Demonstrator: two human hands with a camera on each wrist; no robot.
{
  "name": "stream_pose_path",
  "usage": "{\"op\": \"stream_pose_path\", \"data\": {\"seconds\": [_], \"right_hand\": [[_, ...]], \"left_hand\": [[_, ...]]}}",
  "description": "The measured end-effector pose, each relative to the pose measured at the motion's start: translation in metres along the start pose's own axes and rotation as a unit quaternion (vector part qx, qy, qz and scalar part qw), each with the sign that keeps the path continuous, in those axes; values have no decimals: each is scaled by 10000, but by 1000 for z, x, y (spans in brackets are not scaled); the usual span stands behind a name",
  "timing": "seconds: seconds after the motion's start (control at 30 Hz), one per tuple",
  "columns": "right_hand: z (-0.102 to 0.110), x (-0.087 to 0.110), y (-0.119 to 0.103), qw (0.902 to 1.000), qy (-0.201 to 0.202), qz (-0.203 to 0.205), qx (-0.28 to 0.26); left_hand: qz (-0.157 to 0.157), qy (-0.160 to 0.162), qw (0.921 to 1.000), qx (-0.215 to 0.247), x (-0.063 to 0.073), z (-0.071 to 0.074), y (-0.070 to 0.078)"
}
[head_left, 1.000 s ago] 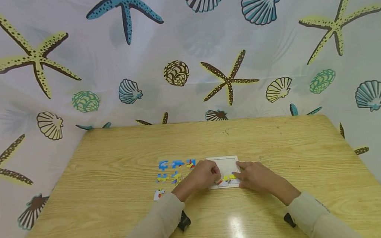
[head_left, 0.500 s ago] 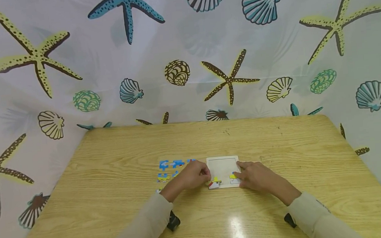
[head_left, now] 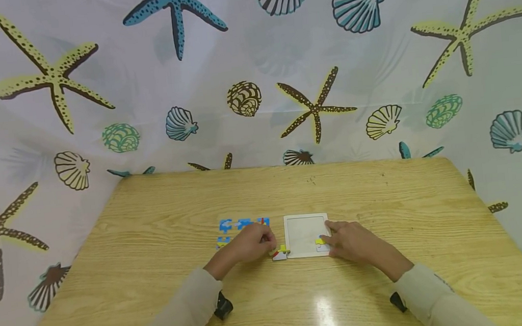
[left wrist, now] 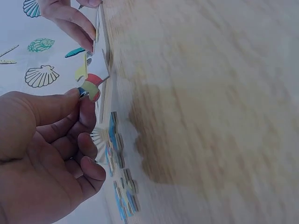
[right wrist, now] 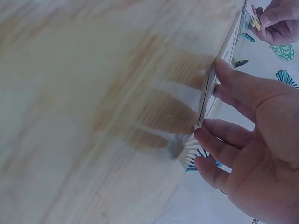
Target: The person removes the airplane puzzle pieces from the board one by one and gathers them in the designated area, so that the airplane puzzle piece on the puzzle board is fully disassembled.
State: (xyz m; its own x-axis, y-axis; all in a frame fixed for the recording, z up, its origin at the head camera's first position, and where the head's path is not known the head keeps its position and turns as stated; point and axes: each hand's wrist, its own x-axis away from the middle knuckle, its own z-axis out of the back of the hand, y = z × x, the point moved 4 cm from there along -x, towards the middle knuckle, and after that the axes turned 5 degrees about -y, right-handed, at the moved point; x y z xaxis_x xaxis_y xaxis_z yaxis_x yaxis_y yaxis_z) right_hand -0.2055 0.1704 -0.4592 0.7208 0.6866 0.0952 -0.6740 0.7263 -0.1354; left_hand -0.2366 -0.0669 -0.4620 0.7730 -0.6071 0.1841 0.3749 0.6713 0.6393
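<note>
In the head view my left hand [head_left: 250, 242] pinches a jigsaw puzzle piece [head_left: 279, 255] in white, yellow and red, just off the left edge of a white square puzzle tray [head_left: 286, 232]. Seen from the left wrist, the piece [left wrist: 94, 79] is held upright between thumb and index finger, the other fingers loosely curled. My right hand [head_left: 350, 240] rests on the tray's right side with fairly straight fingers. One fingertip touches a yellow and white corner piece [head_left: 321, 248] in the tray's lower right. The right wrist view shows the thumb and fingers against the tray's edge [right wrist: 205, 93].
Several blue and yellow puzzle pieces [head_left: 226, 224] lie on the wooden table [head_left: 360, 191] left of the tray, partly hidden by my left hand. A patterned curtain [head_left: 213, 141] with shells and starfish hangs behind the table.
My left hand has lifted the white, yellow and red piece from the tray's lower left and moved it left, past the tray's edge. The right hand stays in place.
</note>
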Motion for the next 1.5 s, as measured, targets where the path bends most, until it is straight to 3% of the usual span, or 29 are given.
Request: {"op": "stream_pose_path", "data": {"seconds": [0.43, 0.9, 1.17, 1.5], "right_hand": [[0, 0, 1, 10000, -13, -34, -51], [1, -1, 0, 10000, 46, 57, -26], [2, -1, -2, 9999, 98, 93, -20], [3, 0, -2, 9995, 204, 130, 198]], "left_hand": [[104, 80, 9997, 205, 14, 14, -11], [-30, -245, 9996, 119, 29, 28, -35], [18, -335, 9989, 314, 39, 32, -46], [-6, -465, 9982, 383, 45, 36, -50]]}}
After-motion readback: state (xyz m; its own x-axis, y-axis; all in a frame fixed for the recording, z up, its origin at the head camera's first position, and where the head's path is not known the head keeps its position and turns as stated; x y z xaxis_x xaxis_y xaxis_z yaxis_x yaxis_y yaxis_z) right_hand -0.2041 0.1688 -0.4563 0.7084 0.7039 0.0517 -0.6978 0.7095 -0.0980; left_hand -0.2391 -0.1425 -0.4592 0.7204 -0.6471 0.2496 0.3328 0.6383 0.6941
